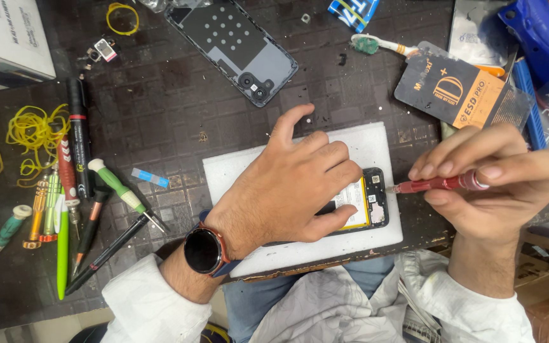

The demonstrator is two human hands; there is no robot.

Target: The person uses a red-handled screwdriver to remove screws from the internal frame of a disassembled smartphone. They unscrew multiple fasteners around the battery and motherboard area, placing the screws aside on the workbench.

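An opened phone [373, 202] lies on a white foam pad [376, 143] at the desk's near edge, its battery and circuit board showing. My left hand [293, 184] rests flat on the phone and covers most of it; a dark round watch is on that wrist. My right hand [494, 181] grips a red precision screwdriver [440, 184], held level, with its tip at the phone's right end near the board.
The removed grey back cover [239, 47] lies at the top. Several screwdrivers and pens [74, 190] and yellow rubber bands [30, 130] lie at left. A black and orange packet [455, 92], a toothbrush [376, 44] and a blue tool [541, 41] sit at right.
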